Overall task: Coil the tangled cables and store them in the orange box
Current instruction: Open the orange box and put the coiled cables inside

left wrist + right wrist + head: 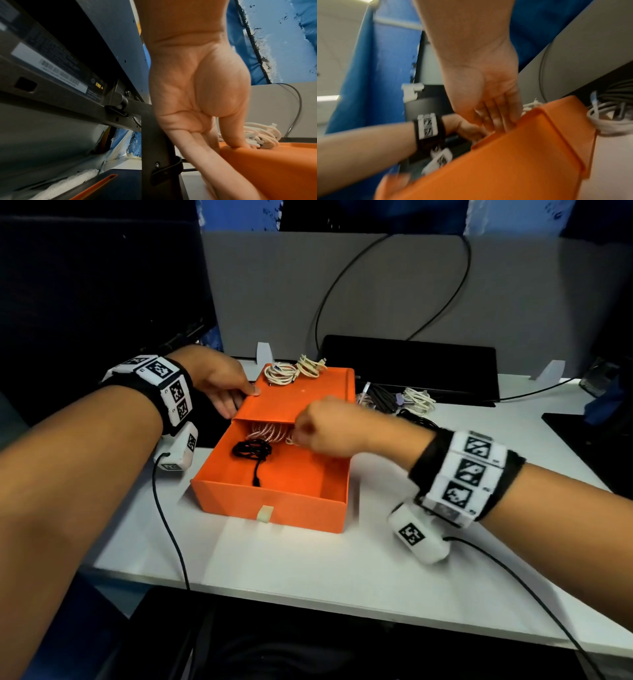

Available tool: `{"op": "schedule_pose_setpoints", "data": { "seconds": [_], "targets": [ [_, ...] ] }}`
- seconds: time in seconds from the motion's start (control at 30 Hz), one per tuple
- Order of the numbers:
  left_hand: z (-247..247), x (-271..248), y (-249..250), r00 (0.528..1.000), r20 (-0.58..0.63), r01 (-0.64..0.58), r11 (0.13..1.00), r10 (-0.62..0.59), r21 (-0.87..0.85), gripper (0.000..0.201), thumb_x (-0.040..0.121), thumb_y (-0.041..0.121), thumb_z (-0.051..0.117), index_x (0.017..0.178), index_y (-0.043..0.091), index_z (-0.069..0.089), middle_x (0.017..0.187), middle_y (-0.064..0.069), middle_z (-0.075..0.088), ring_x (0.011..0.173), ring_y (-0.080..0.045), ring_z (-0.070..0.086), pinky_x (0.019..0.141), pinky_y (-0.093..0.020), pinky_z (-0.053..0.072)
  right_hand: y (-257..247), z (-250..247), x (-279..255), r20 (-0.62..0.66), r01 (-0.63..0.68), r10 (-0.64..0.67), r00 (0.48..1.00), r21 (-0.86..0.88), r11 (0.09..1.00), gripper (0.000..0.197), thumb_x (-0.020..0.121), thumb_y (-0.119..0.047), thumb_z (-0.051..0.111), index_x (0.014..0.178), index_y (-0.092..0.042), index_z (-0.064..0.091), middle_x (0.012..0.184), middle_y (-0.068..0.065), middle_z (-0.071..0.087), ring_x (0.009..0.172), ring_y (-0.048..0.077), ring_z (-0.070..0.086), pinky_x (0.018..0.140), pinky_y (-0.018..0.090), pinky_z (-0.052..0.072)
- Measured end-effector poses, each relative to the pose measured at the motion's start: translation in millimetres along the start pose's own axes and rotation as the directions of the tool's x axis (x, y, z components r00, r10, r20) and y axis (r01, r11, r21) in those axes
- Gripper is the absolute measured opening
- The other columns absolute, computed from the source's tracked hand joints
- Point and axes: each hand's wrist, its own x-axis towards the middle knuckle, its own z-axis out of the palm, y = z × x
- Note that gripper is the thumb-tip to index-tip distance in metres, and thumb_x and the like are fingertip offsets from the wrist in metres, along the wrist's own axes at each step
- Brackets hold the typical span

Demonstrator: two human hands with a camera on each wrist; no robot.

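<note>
White desk (308, 570), grey partition panel (274, 285), blue wall behind (239, 215)

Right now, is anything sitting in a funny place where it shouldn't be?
Yes. Two white cable coils sit on top of the orange box's sleeve, at its far edge, not inside the open drawer, where a black coil and a pink one already lie. More cables wait on the table behind.

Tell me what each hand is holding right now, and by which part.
The left hand grips the orange box sleeve at its near left corner, thumb on top. The right hand reaches into the drawer; what it holds cannot be told.
</note>
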Motion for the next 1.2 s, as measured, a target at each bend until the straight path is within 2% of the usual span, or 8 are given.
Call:
{"op": "schedule_pose_setpoints", "data": {
  "seconds": [0.1,0.17,0.3,0.47,0.67,0.9,1.07,1.2],
  "targets": [
    [0.2,-0.3,-1.8,1.000,0.006,-0.002,1.000,0.002,-0.002,0.043,0.107,0.032,0.052,0.120,-0.006,0.066,0.104,-0.024,0.076,0.075,-0.030,0.077,0.064,-0.036,0.065,36.2,-24.7,2.1,-0.279,-0.173,0.212,0.937,0.157,0.972,0.023,0.096,-0.026,0.054,0.074,-0.019,0.058,0.080,0.004,0.064,0.078,0.027,0.063,0.068,0.034,0.048],
    [-0.3,-1.3,-0.9,1.000,0.010,0.003,1.000,-0.003,-0.003,0.042,0.107,0.032,0.052,0.119,-0.006,0.066,0.099,-0.022,0.077,0.076,-0.030,0.077,0.062,-0.035,0.064,58.4,-31.9,5.7,-0.308,-0.270,0.292,0.906,0.114,0.956,0.022,0.095,-0.026,0.053,0.074,-0.021,0.056,0.085,0.005,0.062,0.084,0.030,0.063,0.067,0.033,0.043],
    [0.0,-2.5,2.6,1.000,0.022,0.007,1.000,-0.007,0.011,0.042,0.107,0.032,0.052,0.119,-0.006,0.066,0.101,-0.022,0.077,0.080,-0.032,0.077,0.064,-0.034,0.064,71.5,-22.6,32.5,-0.254,-0.209,0.184,0.950,-0.073,0.975,0.021,0.097,-0.026,0.055,0.114,-0.020,0.066,0.120,0.006,0.063,0.109,0.031,0.063,0.083,0.041,0.054],
    [5.2,-3.9,6.1,1.000,0.029,-0.010,1.000,0.010,0.005,0.042,0.106,0.031,0.054,0.118,-0.008,0.066,0.101,-0.024,0.076,0.076,-0.031,0.077,0.064,-0.035,0.065,56.2,0.0,79.7,-0.133,-0.052,0.047,0.990,-0.030,0.998,0.074,0.096,-0.025,0.062,0.161,-0.020,0.029,0.162,0.009,0.040,0.145,0.031,0.044,0.118,0.042,0.039],
    [6.4,-5.0,6.4,1.000,0.022,-0.009,1.000,0.009,0.005,0.043,0.106,0.030,0.054,0.120,-0.009,0.064,0.104,-0.027,0.075,0.072,-0.030,0.077,0.059,-0.034,0.063,39.3,-3.5,99.5,-0.198,-0.062,0.064,0.978,0.015,0.998,0.044,0.090,-0.018,0.070,0.132,-0.013,0.060,0.133,0.011,0.064,0.121,0.033,0.062,0.100,0.043,0.053],
    [7.4,-6.6,6.4,1.000,0.013,-0.017,1.000,0.018,-0.004,0.043,0.107,0.030,0.053,0.121,-0.010,0.063,0.104,-0.027,0.074,0.069,-0.029,0.077,0.057,-0.034,0.063,32.6,-16.2,64.9,-0.234,-0.003,0.010,0.972,0.031,1.000,0.032,0.099,-0.018,0.054,0.129,-0.021,0.066,0.123,0.007,0.069,0.107,0.026,0.066,0.088,0.038,0.055],
    [7.1,-6.3,4.4,0.999,0.008,-0.032,0.999,0.032,0.002,0.044,0.107,0.030,0.051,0.121,-0.010,0.065,0.107,-0.028,0.074,0.070,-0.028,0.076,0.062,-0.035,0.065,-0.9,-22.6,4.4,-0.311,0.222,-0.204,0.928,0.025,0.975,0.023,0.097,-0.017,0.058,0.118,-0.020,0.068,0.107,-0.002,0.069,0.096,0.017,0.063,0.084,0.040,0.053],
    [7.6,-8.4,6.5,1.000,0.016,-0.026,1.000,0.026,0.003,0.044,0.106,0.031,0.055,0.120,-0.010,0.065,0.107,-0.028,0.074,0.075,-0.031,0.076,0.063,-0.036,0.065,-25.2,-3.5,-30.9,-0.119,0.307,-0.308,0.944,-0.029,0.951,0.016,0.098,-0.012,0.056,0.111,-0.016,0.064,0.108,0.003,0.061,0.094,0.025,0.061,0.080,0.046,0.054]
  ]
}}
